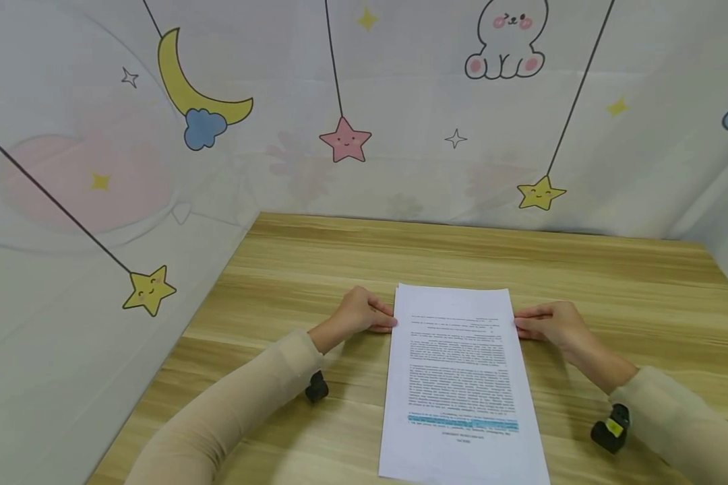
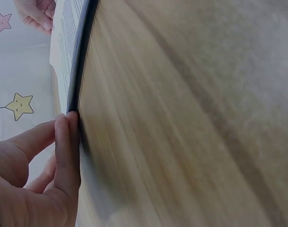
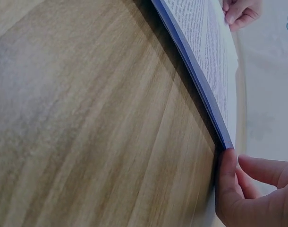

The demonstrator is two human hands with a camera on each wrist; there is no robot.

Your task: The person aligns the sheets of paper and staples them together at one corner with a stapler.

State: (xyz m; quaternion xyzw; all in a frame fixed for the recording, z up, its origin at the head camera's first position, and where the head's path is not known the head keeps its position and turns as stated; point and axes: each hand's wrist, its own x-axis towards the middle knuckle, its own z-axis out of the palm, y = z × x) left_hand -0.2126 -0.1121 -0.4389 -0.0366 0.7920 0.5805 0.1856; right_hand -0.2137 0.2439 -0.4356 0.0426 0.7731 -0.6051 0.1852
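Observation:
A stack of printed paper sheets point(image 1: 455, 380) lies flat on the wooden table, its print upside down from my side and a few lines highlighted in blue. My left hand point(image 1: 362, 312) touches the stack's left edge near the far end with its fingertips. Opposite it, my right hand point(image 1: 552, 325) has its fingertips against the right edge. In the left wrist view, fairly straight fingers of the left hand point(image 2: 45, 175) meet the dark side of the stack point(image 2: 77, 71). The right wrist view has a fingertip of the right hand point(image 3: 250, 191) against the layered edge of the stack point(image 3: 200, 87).
The wooden table point(image 1: 315, 256) extends around the paper on all sides. Behind and to the left hangs a pale cloth point(image 1: 412, 182) printed with stars, a moon and a white animal. Small black devices sit at the left wrist point(image 1: 317, 387) and right wrist point(image 1: 611, 429).

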